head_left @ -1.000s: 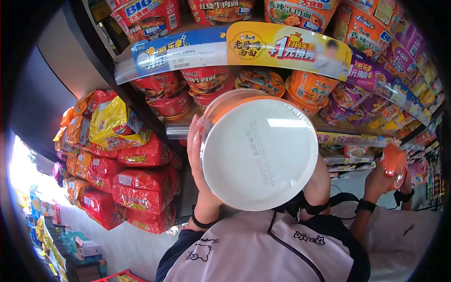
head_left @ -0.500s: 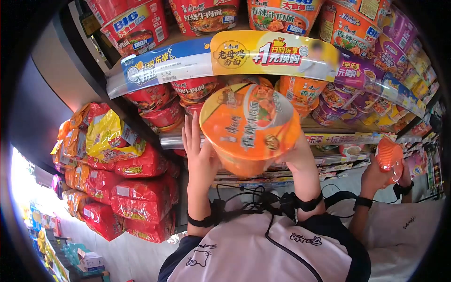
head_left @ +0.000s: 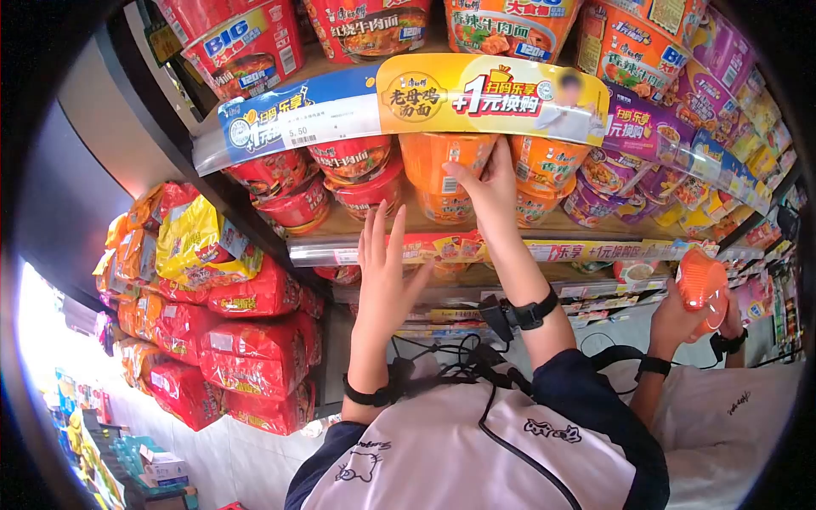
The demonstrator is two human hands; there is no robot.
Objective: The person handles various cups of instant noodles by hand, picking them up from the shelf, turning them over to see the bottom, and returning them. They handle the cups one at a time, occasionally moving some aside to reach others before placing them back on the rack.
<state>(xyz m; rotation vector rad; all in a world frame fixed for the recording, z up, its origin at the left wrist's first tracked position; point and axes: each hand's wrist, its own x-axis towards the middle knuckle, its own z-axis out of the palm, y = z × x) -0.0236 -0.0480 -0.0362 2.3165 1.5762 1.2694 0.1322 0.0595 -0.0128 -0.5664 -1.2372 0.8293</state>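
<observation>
My right hand (head_left: 490, 194) reaches onto the shelf and grips an orange instant noodle tub (head_left: 435, 160) by its right side, the thumb across the front. The top of this tub is hidden behind the yellow price strip (head_left: 459, 102). Directly beneath it is another orange tub (head_left: 444, 206). My left hand (head_left: 387, 270) is raised in front of the shelf edge, fingers spread, holding nothing. Red noodle tubs (head_left: 350, 160) are stacked left of the gripped tub, and another orange stack (head_left: 548, 166) stands to its right.
Large tubs (head_left: 365, 30) line the upper shelf. Purple tubs (head_left: 608, 170) sit farther right. Red multipacks (head_left: 255, 357) are piled at the left. On the right, a co-worker's hand (head_left: 680, 316) holds an orange tub (head_left: 704, 280). Black cables (head_left: 459, 361) hang near my chest.
The orange tub has moved from in front of me onto the shelf, turned upright, with my right hand still on it. My left hand is now apart from it.
</observation>
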